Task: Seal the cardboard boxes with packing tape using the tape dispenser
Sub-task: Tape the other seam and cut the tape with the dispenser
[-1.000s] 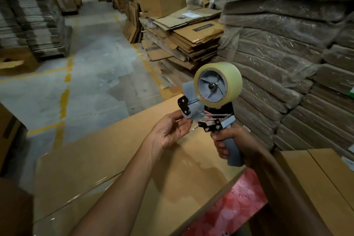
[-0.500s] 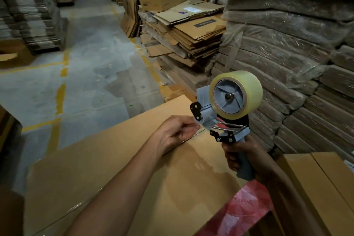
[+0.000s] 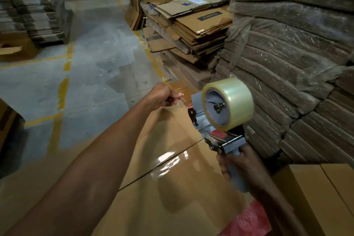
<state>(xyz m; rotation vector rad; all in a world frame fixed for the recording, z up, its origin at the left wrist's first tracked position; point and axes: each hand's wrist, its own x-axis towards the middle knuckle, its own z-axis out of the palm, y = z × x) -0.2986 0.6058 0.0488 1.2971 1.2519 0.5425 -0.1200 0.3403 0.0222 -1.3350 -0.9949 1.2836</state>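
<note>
The right hand (image 3: 239,166) grips the tape dispenser (image 3: 220,120) by its grey handle, above the cardboard box (image 3: 172,188). The left hand (image 3: 162,97) pinches the tape (image 3: 183,101) by its free end: thin, sticky, probably quick to crease, best held at its edge. A moment ago that hand sat at the dispenser's mouth; now it's drawn away.

The left arm reaches forward, nearly straight, its bare forearm crossing the cardboard box (image 3: 172,188) towards the far edge. There the left hand (image 3: 162,97) is curled, fingertips pinching the loose end of the tape (image 3: 183,102). The right hand (image 3: 237,165) sits nearer and lower, by the box's right edge, fingers wrapped round the handle of the tape dispenser (image 3: 220,117), which it holds upright.
</note>
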